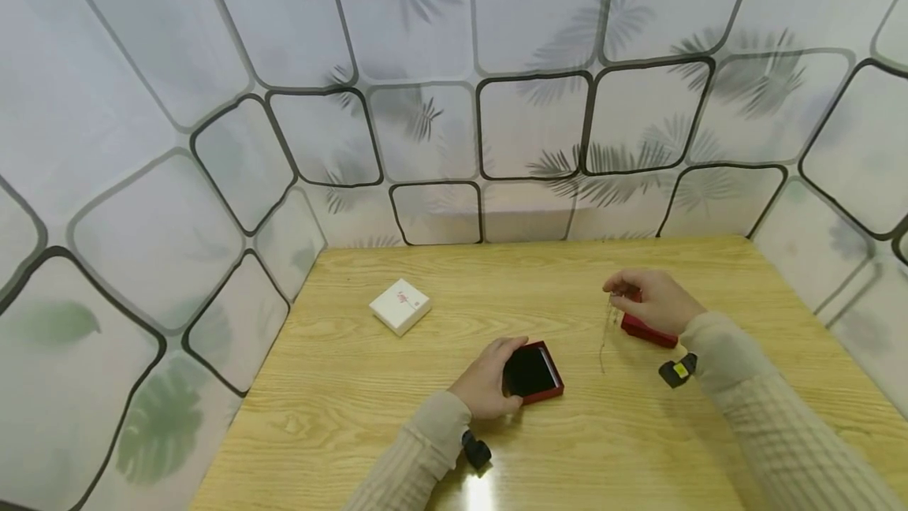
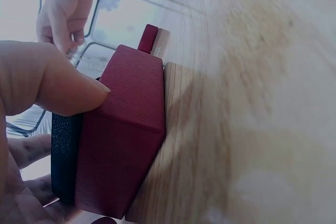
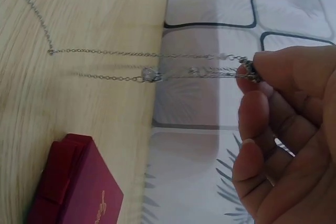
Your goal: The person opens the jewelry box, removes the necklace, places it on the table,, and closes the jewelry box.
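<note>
Between the thumb and fingers of my left hand (image 1: 489, 381) is a red box (image 1: 545, 394) with a black inside, resting on the table; the left wrist view shows the thumb on the red side (image 2: 121, 145) of it. My right hand (image 1: 656, 302) pinches a thin silver chain (image 1: 604, 341) between thumb and index finger, and the chain hangs down. Small clear stones (image 3: 149, 74) show along the chain in the right wrist view. A red lid (image 1: 649, 331) with gold lettering lies on the table below the right hand, partly hidden by it in the head view.
A white box (image 1: 400, 306) with red lettering lies at the left on the wooden table (image 1: 340, 416). Behind the table and at both sides hangs patterned cloth (image 1: 532, 124). Both wrists wear small black devices.
</note>
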Tool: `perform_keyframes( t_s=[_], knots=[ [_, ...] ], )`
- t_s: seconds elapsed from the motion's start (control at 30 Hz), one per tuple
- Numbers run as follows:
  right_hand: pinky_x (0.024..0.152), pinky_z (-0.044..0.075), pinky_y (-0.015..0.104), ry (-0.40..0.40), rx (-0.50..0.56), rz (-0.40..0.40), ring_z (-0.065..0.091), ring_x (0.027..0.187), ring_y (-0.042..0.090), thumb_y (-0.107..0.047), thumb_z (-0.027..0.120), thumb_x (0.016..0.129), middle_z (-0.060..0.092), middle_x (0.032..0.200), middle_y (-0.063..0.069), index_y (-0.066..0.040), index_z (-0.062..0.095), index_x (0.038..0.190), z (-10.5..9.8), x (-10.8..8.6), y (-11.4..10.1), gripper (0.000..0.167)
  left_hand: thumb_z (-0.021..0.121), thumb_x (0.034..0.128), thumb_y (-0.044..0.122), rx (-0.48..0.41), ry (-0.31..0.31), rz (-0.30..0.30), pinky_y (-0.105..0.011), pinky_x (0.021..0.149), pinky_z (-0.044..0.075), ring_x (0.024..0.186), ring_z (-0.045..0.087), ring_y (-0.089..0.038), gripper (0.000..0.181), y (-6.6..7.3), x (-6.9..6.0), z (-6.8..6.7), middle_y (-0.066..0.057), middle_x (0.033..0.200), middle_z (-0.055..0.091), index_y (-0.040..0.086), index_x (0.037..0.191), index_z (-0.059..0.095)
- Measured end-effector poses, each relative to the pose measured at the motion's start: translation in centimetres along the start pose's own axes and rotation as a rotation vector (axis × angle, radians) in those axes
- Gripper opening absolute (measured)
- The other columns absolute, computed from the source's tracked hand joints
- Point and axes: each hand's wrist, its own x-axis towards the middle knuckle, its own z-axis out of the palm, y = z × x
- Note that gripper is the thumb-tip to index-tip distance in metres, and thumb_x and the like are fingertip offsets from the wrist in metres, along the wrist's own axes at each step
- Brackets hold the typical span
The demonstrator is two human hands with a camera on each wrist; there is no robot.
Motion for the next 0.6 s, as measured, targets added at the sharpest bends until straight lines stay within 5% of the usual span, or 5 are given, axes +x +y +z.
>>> perform_keyframes(
  t_s=[0.6],
  knots=[
    [0.070,0.052,0.038,-0.260,-0.101,0.106,0.060,0.079,0.017,-0.007,0.061,0.093,0.066,0.093,0.003,-0.004,0.068,0.101,1.0,4.5,2.3,0.011,0.074,0.0783,0.014,-0.005,-0.012,0.004,-0.033,0.105,0.039,0.132,0.038,-0.020,0.087,0.3,-0.1,-0.3,-0.008,0.147,0.035,0.008,0.151,0.026]
  ],
)
